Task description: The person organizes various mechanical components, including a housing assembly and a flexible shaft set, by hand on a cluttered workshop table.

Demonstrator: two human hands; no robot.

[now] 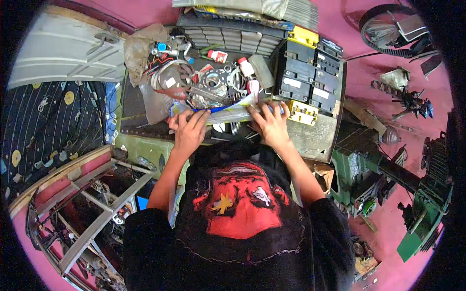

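Observation:
A long, flat, clear plastic packet [228, 115] with blue and yellow-green printing stretches crosswise in front of my chest, above the near part of the workbench. The fingers of my left hand [189, 128] are curled over its left end. At the other end, my right hand [272, 127] grips it with bent fingers. What lies inside the packet I cannot make out. Just beyond it are metal gaskets [212, 80] and a red-and-white bottle [253, 88]. Small metal parts show under its near edge.
Black and yellow batteries [297, 68] stand in rows on the right of the bench [133, 109]. Stacked boxes [228, 39] line the back. A plastic bag [139, 48] and loose parts crowd the left. A metal frame [92, 199] stands at lower left, green machinery [422, 203] at right.

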